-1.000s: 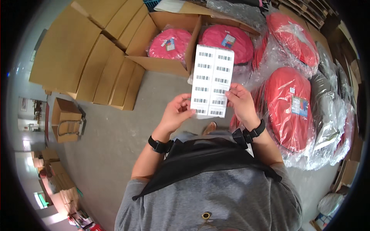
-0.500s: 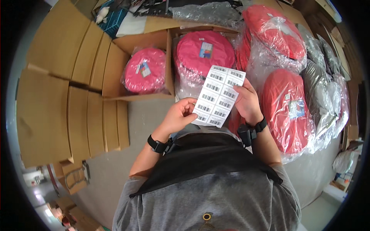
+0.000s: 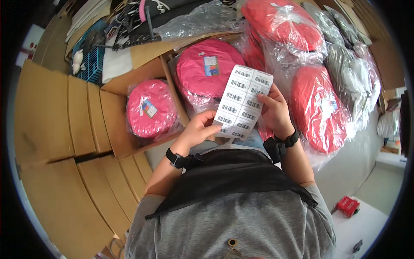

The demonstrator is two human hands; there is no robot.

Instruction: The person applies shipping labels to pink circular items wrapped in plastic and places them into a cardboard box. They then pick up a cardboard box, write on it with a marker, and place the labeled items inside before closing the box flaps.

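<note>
We hold a white label sheet in front of our body, its two columns of barcode labels facing up and its top leaning to the right. Our left hand pinches the sheet at its lower left corner, thumb on the printed face, and our right hand grips the right edge higher up, thumb also on top. We wear a black strap on each wrist. Past the left hand we have an open carton holding a pink round package in clear plastic; just right of its wall lies a larger pink package, close behind the sheet. To the right of our right hand lies a red package, with another red bundle beyond it and grey packages alongside. On our left stand brown cartons, and a blue basket sits behind the open carton. At lower right we see a red box on a white surface.
</note>
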